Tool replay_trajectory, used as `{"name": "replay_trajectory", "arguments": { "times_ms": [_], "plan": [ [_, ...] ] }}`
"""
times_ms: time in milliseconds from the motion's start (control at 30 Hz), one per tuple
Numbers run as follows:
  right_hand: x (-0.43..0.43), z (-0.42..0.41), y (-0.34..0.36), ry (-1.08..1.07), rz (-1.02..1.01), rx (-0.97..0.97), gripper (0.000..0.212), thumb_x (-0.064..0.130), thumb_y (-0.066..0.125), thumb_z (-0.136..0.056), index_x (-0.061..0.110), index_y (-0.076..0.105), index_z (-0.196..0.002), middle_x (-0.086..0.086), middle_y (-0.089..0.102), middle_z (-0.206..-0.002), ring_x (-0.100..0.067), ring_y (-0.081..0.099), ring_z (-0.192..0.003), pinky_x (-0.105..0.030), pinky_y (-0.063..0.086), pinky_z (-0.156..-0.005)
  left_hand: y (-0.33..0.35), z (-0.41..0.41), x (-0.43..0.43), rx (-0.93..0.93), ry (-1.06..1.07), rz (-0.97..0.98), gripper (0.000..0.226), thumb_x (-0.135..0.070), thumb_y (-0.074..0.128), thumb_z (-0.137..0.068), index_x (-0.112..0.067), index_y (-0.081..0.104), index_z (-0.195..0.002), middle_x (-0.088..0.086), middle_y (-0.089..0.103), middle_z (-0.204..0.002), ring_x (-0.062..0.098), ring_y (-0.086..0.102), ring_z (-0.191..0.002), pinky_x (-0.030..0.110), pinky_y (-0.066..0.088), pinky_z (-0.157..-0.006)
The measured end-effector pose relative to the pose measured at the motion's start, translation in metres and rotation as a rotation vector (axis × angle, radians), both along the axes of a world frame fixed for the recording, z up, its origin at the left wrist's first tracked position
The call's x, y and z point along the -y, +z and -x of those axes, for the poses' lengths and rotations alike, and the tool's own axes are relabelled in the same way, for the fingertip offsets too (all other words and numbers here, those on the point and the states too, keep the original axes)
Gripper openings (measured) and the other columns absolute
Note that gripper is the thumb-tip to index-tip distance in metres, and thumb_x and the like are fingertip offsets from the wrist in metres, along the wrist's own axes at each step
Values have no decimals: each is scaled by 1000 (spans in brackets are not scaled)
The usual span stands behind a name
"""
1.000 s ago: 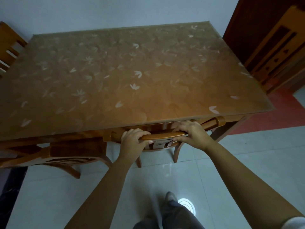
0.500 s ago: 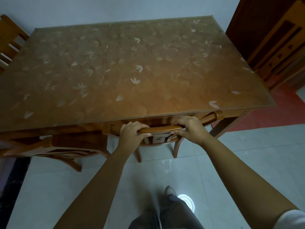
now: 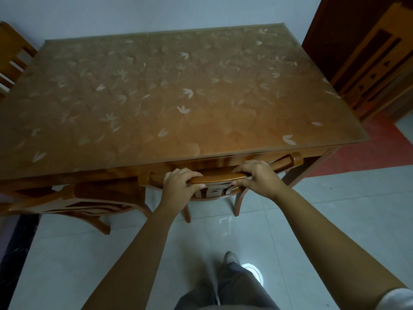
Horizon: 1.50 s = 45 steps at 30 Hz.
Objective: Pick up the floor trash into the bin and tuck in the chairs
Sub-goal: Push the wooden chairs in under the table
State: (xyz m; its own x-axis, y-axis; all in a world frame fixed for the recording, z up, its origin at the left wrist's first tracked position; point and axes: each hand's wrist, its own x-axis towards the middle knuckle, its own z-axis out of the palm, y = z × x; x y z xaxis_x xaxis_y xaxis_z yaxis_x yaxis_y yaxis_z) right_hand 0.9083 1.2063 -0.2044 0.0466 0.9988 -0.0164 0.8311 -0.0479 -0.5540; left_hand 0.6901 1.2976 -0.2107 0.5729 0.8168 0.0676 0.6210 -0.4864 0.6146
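Observation:
A wooden chair (image 3: 218,178) stands at the near edge of the table (image 3: 178,97), its curved top rail just under the table's lip and its seat hidden beneath. My left hand (image 3: 181,186) grips the top rail left of centre, fingers curled over it. To the right of centre my right hand (image 3: 260,177) grips the same rail, thumb underneath. No trash or bin is in view.
A second wooden chair (image 3: 73,202) sits tucked under the table at the near left. Another chair back (image 3: 11,54) shows at the far left. A dark wooden door and carved furniture (image 3: 366,54) stand at the right, beside a red floor strip. My foot (image 3: 231,260) is on pale tiles.
The chair's top rail has slid a little further toward the table's edge with both hands still gripping it. The view has shifted slightly.

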Motion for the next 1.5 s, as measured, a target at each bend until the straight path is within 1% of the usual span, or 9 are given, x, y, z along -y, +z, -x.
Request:
{"name": "replay_trajectory", "arguments": {
  "times_ms": [200, 433, 567, 633, 767, 933, 1167, 1300, 1500],
  "plan": [
    [1, -1, 0, -8, -19, 6, 22, 31, 68, -79, 18, 66, -97, 7, 60, -87, -7, 48, -83, -32, 38, -81, -2, 0, 2, -3, 14, -3, 24, -29, 70, -79, -21, 69, -101, -5, 64, -97, 13, 46, -90, 23, 21, -76],
    [-2, -3, 9, 24, 22, 17, 25, 26, 68, -80, 14, 66, -101, -1, 66, -95, -8, 50, -85, -27, 40, -80, 1, -4, 2, 2, 40, 14, 27, -30, 71, -78, -19, 69, -103, -2, 65, -99, 17, 49, -94, 22, 20, -76],
    [1, -3, 8, 14, 9, 5, 24, 27, 69, -79, 15, 67, -99, -2, 66, -93, -14, 55, -87, -31, 43, -80, 2, -6, 4, -11, 47, 17, 27, -29, 71, -78, -19, 69, -103, -3, 65, -101, 18, 49, -96, 23, 21, -76],
    [1, -3, 6, 18, 5, 2, 24, 29, 69, -79, 15, 67, -99, -2, 66, -93, -12, 54, -86, -32, 43, -81, 1, -5, 3, -26, 47, 29, 27, -30, 70, -79, -20, 69, -103, -4, 65, -101, 17, 49, -96, 23, 21, -75],
    [1, -4, 9, 38, 11, -1, 26, 27, 70, -78, 13, 67, -100, -3, 67, -94, -8, 51, -84, -27, 42, -78, 1, -5, 4, -28, 50, 43, 27, -32, 69, -79, -22, 68, -104, -6, 63, -100, 14, 47, -94, 22, 19, -75],
    [4, -3, 7, 21, 29, -8, 27, 29, 70, -78, 14, 67, -101, -3, 67, -93, -18, 58, -88, -36, 45, -82, 0, -4, 7, -3, 34, 43, 25, -29, 70, -78, -19, 69, -102, -4, 64, -99, 16, 49, -94, 23, 19, -75],
    [6, 5, 6, -19, 48, -25, 28, 30, 69, -78, 16, 67, -102, -2, 67, -94, -18, 57, -90, -34, 45, -84, 2, 2, 6, 8, 6, 48, 23, -26, 71, -78, -18, 70, -99, -3, 64, -96, 16, 49, -93, 23, 17, -73],
    [7, 8, 5, -36, 56, -22, 29, 31, 68, -78, 15, 66, -103, -4, 67, -95, -19, 58, -91, -36, 45, -86, 2, 5, 7, 8, 9, 52, 23, -26, 71, -78, -19, 70, -100, -4, 64, -97, 14, 48, -93, 21, 16, -74],
    [9, 12, 2, -36, 33, -6, 30, 35, 68, -78, 16, 67, -100, -3, 67, -93, -20, 58, -89, -39, 44, -84, 2, 9, 9, 7, 19, 31, 24, -27, 72, -77, -19, 70, -99, -2, 66, -98, 18, 51, -95, 21, 17, -75]
  ]
}}
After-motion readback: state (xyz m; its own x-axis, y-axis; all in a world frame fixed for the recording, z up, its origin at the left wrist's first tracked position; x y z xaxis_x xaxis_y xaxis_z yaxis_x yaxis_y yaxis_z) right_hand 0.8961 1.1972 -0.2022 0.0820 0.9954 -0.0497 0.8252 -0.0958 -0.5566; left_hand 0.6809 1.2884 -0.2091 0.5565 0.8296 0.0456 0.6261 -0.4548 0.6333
